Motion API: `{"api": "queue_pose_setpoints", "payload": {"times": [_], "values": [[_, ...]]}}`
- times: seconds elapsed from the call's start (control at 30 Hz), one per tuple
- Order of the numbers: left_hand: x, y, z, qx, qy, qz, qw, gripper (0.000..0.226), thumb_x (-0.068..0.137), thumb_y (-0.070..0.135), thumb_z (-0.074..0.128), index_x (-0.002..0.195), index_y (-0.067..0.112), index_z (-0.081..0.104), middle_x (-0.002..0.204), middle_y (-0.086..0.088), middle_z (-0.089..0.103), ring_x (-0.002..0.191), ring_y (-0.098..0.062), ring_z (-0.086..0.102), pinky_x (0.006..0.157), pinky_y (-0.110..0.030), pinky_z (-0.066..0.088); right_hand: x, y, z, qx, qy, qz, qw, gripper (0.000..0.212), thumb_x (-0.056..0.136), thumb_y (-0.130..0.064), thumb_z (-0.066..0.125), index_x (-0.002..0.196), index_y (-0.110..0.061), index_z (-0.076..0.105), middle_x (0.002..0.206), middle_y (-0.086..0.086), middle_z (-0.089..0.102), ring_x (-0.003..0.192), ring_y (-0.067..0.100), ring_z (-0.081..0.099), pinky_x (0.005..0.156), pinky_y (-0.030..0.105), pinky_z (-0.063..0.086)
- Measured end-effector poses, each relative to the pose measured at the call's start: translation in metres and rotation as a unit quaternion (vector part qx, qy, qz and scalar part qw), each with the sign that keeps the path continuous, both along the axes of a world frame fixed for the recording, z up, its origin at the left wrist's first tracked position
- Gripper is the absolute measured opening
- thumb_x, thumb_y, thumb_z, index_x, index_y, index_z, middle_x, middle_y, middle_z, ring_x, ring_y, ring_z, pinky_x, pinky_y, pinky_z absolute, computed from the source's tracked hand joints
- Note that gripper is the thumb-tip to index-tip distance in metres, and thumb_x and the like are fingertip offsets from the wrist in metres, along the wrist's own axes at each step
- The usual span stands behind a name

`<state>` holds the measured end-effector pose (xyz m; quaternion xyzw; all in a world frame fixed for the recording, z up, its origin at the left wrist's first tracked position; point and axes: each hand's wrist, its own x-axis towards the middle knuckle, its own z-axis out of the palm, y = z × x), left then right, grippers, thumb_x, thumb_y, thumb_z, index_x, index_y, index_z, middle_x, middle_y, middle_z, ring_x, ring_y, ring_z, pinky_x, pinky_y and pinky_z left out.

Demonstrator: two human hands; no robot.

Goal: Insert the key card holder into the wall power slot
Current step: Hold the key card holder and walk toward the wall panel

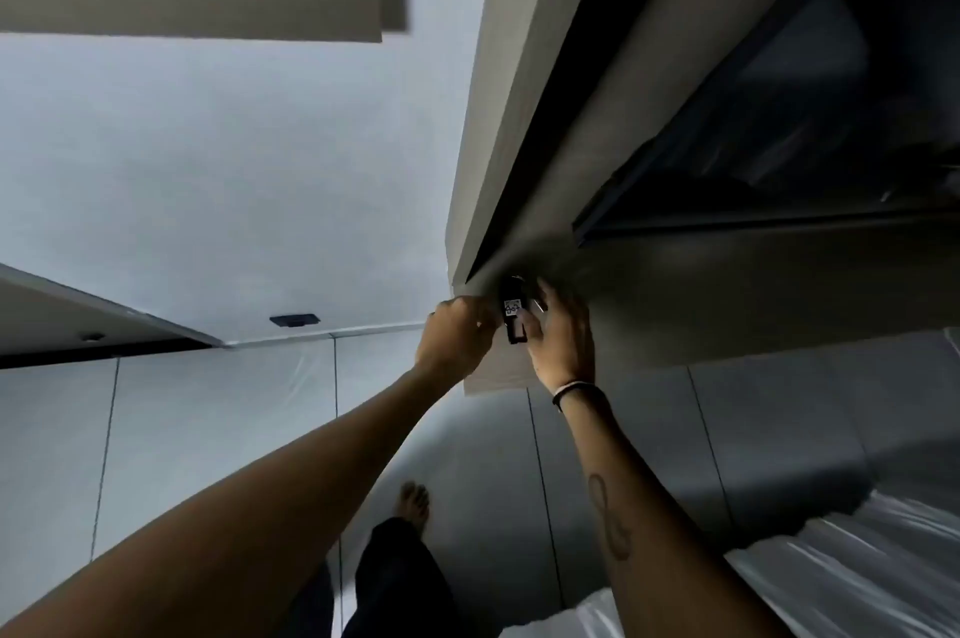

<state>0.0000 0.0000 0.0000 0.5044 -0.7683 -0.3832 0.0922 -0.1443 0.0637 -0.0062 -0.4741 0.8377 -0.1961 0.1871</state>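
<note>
The key card holder is a small black piece with a white printed label. It stands upright against the grey-brown wall panel, just below the panel's vertical edge. My right hand grips it from the right, fingers curled around its side, and a thin metal bit shows by the fingertips. My left hand is closed into a fist and sits against the holder's left side. The wall power slot itself is hidden behind the holder and my fingers.
A white wall lies to the left, with a small dark fixture low on it. A dark glass opening lies to the right. Below are grey floor tiles, my bare foot and plastic-covered white bedding.
</note>
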Motion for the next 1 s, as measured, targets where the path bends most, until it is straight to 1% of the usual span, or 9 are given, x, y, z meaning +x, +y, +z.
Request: {"api": "queue_pose_setpoints", "payload": {"times": [0.1,0.2,0.37,0.43,0.5,0.57,0.7,0.8,1.0], "values": [[-0.016,-0.01,-0.015,0.06,0.005,0.038,0.997,0.021,0.099,0.008,0.066,0.115,0.004,0.078,0.109,-0.019,0.079,0.093,-0.038,0.074,0.076,-0.038,0.059,-0.007,-0.015,-0.014,0.015,-0.016,-0.008,1.0,0.053,0.099,-0.024,0.065,0.15,-0.017,0.051,0.153,0.011,0.053,0.144,0.033,0.045,0.113,0.05,0.048],[-0.025,-0.02,-0.023,0.092,0.011,0.083,0.992,0.015,0.097,0.007,0.069,0.106,0.003,0.08,0.101,-0.018,0.08,0.09,-0.036,0.077,0.072,-0.032,0.056,-0.011,-0.024,-0.023,0.038,-0.004,-0.003,0.999,0.048,0.1,-0.02,0.062,0.147,-0.014,0.054,0.151,0.014,0.052,0.144,0.036,0.043,0.112,0.053,0.047],[-0.033,-0.028,-0.031,0.147,0.047,0.161,0.975,0.012,0.096,0.006,0.071,0.105,0.003,0.078,0.1,-0.02,0.081,0.089,-0.037,0.079,0.085,-0.048,0.067,-0.01,-0.031,-0.031,0.014,-0.022,-0.016,1.0,0.038,0.101,-0.017,0.061,0.138,-0.013,0.063,0.14,0.017,0.057,0.132,0.038,0.053,0.104,0.05,0.053],[-0.035,-0.029,-0.033,0.163,0.062,0.177,0.969,0.007,0.096,0.006,0.072,0.1,0.006,0.078,0.097,-0.017,0.081,0.083,-0.034,0.081,0.08,-0.045,0.069,-0.008,-0.03,-0.033,-0.004,-0.031,-0.023,0.999,0.034,0.1,-0.014,0.061,0.133,-0.013,0.068,0.133,0.018,0.06,0.12,0.038,0.061,0.095,0.047,0.056],[-0.034,-0.03,-0.037,0.167,0.073,0.186,0.966,0.005,0.096,0.008,0.073,0.098,0.006,0.078,0.091,-0.014,0.081,0.071,-0.025,0.08,0.068,-0.033,0.068,-0.007,-0.03,-0.035,-0.011,-0.051,-0.04,0.998,0.028,0.099,-0.016,0.064,0.126,-0.012,0.071,0.125,0.016,0.065,0.11,0.037,0.066,0.088,0.048,0.058],[-0.031,-0.03,-0.038,0.182,0.092,0.193,0.96,0.004,0.097,0.009,0.073,0.097,0.007,0.077,0.086,-0.012,0.08,0.063,-0.019,0.077,0.058,-0.022,0.064,-0.006,-0.029,-0.037,-0.014,-0.084,-0.056,0.995,0.023,0.096,-0.02,0.07,0.117,-0.012,0.074,0.115,0.014,0.072,0.101,0.033,0.07,0.083,0.045,0.06],[-0.021,-0.026,-0.039,0.215,0.125,0.205,0.946,0.012,0.094,0.004,0.075,0.084,0.012,0.075,0.086,-0.019,0.081,0.077,-0.032,0.082,0.076,-0.04,0.069,-0.007,-0.028,-0.034,-0.014,-0.193,-0.099,0.976,0.016,0.087,-0.015,0.08,0.102,-0.01,0.077,0.093,0.009,0.077,0.086,0.026,0.072,0.078,0.038,0.059],[-0.01,-0.019,-0.04,0.259,0.164,0.231,0.923,0.009,0.092,-0.002,0.073,0.088,0.004,0.077,0.088,-0.022,0.08,0.077,-0.033,0.079,0.08,-0.043,0.068,-0.005,-0.028,-0.026,-0.017,-0.312,-0.136,0.94,0.013,0.086,-0.002,0.079,0.095,-0.007,0.073,0.081,0.007,0.071,0.078,0.025,0.068,0.07,0.034,0.057],[0.035,-0.012,-0.027,0.316,0.218,0.228,0.895,0.019,0.092,-0.005,0.072,0.079,0.009,0.073,0.077,-0.01,0.073,0.064,-0.021,0.069,0.069,-0.032,0.064,0.024,-0.018,-0.005,0.004,-0.398,-0.127,0.909,0.016,0.089,0.005,0.074,0.104,0.001,0.071,0.082,0.008,0.071,0.077,0.019,0.07,0.065,0.028,0.064]]}}
